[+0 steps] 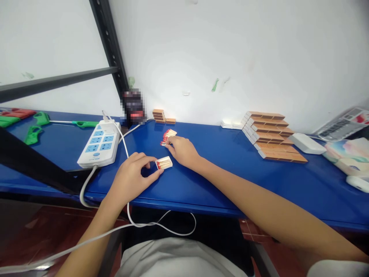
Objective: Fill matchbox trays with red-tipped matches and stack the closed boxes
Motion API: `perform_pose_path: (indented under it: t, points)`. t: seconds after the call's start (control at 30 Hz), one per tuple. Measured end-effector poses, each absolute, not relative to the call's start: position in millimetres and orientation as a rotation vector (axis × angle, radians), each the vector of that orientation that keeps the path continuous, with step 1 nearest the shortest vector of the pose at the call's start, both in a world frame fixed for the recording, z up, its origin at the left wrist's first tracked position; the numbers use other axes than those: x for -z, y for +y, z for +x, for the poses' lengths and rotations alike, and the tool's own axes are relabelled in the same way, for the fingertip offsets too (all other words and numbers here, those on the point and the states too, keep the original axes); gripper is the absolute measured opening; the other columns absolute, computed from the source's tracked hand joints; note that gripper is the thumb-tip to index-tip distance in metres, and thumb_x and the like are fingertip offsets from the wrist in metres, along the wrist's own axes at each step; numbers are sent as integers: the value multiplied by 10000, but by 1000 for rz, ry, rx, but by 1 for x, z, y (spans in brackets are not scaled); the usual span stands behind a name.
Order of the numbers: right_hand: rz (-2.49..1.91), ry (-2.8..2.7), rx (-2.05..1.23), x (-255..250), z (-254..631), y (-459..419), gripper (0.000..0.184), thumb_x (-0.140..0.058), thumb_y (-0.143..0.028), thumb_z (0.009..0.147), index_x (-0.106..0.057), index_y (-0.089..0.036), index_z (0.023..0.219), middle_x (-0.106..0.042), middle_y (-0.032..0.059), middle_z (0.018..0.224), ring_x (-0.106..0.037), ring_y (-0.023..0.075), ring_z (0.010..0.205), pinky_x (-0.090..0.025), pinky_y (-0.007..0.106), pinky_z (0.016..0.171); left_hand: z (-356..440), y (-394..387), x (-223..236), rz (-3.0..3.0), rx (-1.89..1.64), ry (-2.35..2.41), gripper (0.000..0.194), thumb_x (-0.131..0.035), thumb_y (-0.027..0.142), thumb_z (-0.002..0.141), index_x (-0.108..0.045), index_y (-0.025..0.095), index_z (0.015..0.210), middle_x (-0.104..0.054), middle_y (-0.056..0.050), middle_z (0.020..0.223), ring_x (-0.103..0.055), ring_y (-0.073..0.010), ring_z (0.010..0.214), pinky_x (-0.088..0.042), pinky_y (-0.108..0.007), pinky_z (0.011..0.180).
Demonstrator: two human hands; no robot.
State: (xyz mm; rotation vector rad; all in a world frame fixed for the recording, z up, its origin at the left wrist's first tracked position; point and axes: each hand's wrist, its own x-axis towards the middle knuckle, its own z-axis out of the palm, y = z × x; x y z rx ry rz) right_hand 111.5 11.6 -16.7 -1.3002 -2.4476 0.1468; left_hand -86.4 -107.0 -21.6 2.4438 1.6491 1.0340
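Note:
My left hand [137,172] grips a small white matchbox tray [170,160] between thumb and fingers at its left end. Several red-tipped matches [164,164] lie side by side in that tray. Farther back, my right hand [181,149] has its fingertips pinched together at the near edge of a loose pile of matches [170,133] on the blue table. A few match heads show right at those fingertips; the fingers partly cover the sticks.
A stack of brown matchboxes [271,136] stands right, with white trays [231,125] beside it. A smaller matchbox stack [158,115] is by the wall. On the left are a power strip [99,144], its white cable [125,144], green lighters [42,118] and a black shelf frame [111,46].

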Motion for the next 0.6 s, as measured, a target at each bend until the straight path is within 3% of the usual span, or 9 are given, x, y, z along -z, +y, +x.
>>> perform_pose_path:
  t: [0.27,0.47,0.6]
  points:
    - [-1437,-2598,-116,4,113,7,258,-447,-323,1129,-617,-153,1225,-741,153,1289,-738,306,1065,-492,364,825,-86,-107,22,2438,-1038,1643,239,-751,390,954,-775,226,1126,-650,-9,848,-597,-194,840,-490,-330,787]
    - [-1275,-2685,-43,-16,130,-14,251,-399,-350,1155,-571,-176,1210,-732,129,1258,-730,255,993,-443,319,760,-87,-107,22,2436,-1031,1651,225,-752,392,956,-773,227,1109,-646,-10,841,-590,-196,836,-482,-331,785]
    - [-1117,-2817,26,-31,136,-33,160,-448,-272,1140,-576,-175,1150,-733,111,1199,-711,210,878,-379,300,672,-88,-108,22,2423,-1020,1658,234,-755,391,952,-767,229,1119,-646,-8,841,-586,-199,833,-474,-325,761]
